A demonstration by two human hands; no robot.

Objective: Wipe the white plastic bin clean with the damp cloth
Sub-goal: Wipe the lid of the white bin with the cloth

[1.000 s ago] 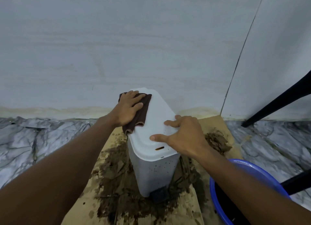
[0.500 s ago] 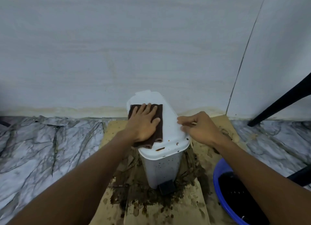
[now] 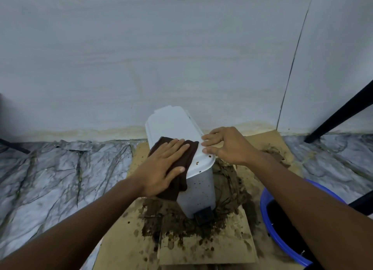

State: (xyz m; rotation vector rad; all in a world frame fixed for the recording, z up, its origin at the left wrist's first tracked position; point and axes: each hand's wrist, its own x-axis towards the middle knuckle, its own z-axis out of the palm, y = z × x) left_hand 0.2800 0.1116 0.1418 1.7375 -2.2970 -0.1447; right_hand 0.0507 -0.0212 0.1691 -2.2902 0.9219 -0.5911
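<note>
A white plastic bin (image 3: 198,191) with a closed lid (image 3: 173,124) stands upright on muddy cardboard against the wall. Brown specks dot the lid's near edge and the front. A dark brown cloth (image 3: 181,168) lies over the lid's near left corner and hangs down the side. My left hand (image 3: 161,168) presses flat on the cloth with straight fingers. My right hand (image 3: 226,146) rests its fingertips on the lid's right edge, fingers bent.
Cardboard (image 3: 203,247) smeared with wet mud covers the marble floor (image 3: 60,178) under the bin. A blue basin (image 3: 282,241) of dark water sits at the right. Black chair legs (image 3: 339,116) slant at the far right. The wall stands just behind the bin.
My left hand has dragged the cloth from the lid's far left corner toward me to the near left edge. My right hand shifted from the lid's top to its right edge.
</note>
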